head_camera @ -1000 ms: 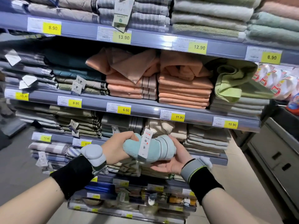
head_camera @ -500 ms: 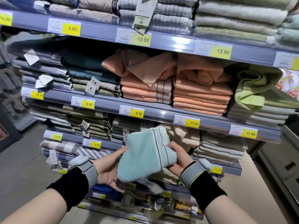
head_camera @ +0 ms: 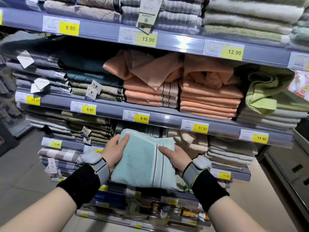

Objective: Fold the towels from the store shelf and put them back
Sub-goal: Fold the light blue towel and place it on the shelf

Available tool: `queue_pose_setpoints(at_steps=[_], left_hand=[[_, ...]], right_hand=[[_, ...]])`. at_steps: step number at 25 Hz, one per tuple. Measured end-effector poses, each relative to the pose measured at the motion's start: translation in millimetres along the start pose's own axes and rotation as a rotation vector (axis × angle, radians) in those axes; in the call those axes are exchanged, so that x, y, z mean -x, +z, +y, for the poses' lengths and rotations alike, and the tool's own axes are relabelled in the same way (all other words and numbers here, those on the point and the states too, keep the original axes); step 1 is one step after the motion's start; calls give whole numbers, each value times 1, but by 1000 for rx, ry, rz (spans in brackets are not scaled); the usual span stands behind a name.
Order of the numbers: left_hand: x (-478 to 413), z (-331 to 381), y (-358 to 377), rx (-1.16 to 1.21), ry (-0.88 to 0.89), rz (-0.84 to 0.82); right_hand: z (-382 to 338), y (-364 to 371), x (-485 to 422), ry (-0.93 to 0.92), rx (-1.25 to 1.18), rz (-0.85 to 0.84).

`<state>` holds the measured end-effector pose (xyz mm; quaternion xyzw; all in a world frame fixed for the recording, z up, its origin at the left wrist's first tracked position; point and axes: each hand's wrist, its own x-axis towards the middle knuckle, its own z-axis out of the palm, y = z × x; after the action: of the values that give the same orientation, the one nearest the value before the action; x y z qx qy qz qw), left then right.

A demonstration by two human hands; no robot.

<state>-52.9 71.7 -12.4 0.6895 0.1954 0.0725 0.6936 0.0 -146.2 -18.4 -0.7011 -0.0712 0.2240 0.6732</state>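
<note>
1. Mint towel (head_camera: pixel 142 161) was folded flat into a rectangle and held in the air in front of the shelves, just below the shelf rail (head_camera: pixel 167 120) w/ the 6.90 tag; not on any stack yet.
2. Left hand (head_camera: pixel 115 151) clamped its left edge, thumb on top, fingers under. Right hand (head_camera: pixel 173 158) clamped the striped end the same way.
3. Risk: fold prob. opens if either grip eases before the towel lands, since the layers were only pinched at the sides.
4. Risk: the gap under that rail looked tight, so the far edge could catch the rail and bunch up.
5. Risk: crumpled beige towels (head_camera: pixel 189 141) sat just beside the slot; a push could drag them or leave the stack uneven.
</note>
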Motion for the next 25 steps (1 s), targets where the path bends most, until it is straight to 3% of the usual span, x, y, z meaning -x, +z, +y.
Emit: queue_pose_setpoints(at_steps=[2,5,9,12,16,18,21,25], left_hand=[[-9,-3,-5,-97,58,90],[-22,1,-11,-15,62,104],[-33,9,-11,190,67,-48],[-48,11,-9,167,7,5],[-73,10,-10,-23,-34,41],[-76,19,-13,58,-18,-44],[-86,27,-22,158,19,-192],[-108,31,-27,89,-117,-120]], right_hand=[[0,4,-2,-18,-69,-31],[2,0,-5,-65,-92,-73],[3,4,-15,-156,36,17],[-2,9,-29,-176,92,132],[-2,18,-50,-99,227,283],[-6,18,-58,-85,294,349],[-19,15,-70,21,229,441],[-51,30,-74,253,83,449]])
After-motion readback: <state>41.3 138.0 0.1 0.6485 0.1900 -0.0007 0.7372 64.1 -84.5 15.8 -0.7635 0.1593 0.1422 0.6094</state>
